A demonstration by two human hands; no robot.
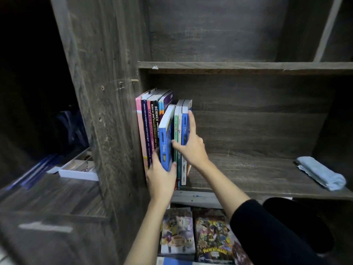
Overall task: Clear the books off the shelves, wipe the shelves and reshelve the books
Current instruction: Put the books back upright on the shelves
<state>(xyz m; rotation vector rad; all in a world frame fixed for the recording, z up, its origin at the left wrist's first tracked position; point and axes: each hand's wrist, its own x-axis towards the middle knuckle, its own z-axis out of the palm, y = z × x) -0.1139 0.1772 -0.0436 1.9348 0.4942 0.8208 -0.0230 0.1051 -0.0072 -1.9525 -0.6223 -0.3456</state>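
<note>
The left hand (161,176) is closed round the lower spine of the tilted blue book (166,138). The upright trio (181,131) just beside it is clasped by the right hand (191,146), thumb in the gap. The gap is best held wide and the book straightened before it is pushed home. At the shelf's (248,175) left end, roughly eight wall-side books (150,121) are counted, plus one tilted and three held. One folded cloth (321,173) lies at the right end.

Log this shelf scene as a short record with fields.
left hand: grips tilted book at its lower end
right hand: holds upright books, thumb on one side, fingers on the other
row: stands against the left wall, next to tilted book
cloth: folded, at right end of shelf
comics: lying below the shelf
</note>
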